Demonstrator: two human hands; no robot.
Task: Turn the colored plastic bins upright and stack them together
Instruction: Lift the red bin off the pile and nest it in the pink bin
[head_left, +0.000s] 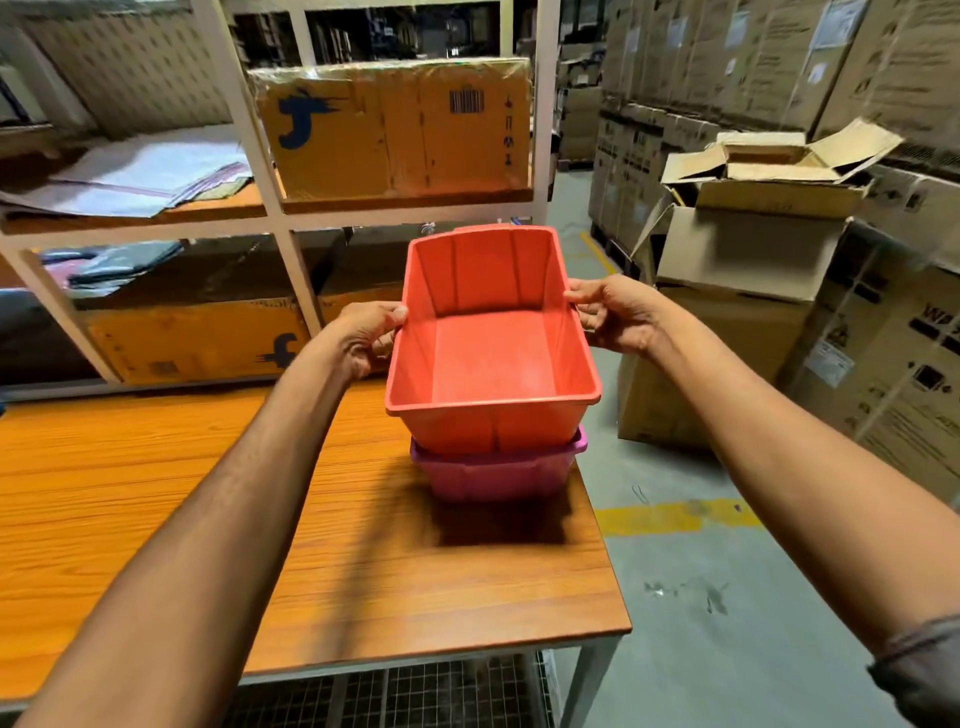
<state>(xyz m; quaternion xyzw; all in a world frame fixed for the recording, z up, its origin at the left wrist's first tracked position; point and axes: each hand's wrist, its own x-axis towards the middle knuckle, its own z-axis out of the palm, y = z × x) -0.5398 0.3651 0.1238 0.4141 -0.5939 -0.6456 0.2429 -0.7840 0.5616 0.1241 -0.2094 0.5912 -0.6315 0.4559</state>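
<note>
Both forearms reach out straight; left hand (366, 338) and right hand (618, 317) grip the red bin's (493, 358) side rims, nested in the purple bin (498, 475).

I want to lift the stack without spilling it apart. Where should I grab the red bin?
Probably by the rolled rim on its two long sides, one hand from each side. The red bin sits upright and open in the purple bin, and the left hand and right hand already pinch that rim there.
</note>
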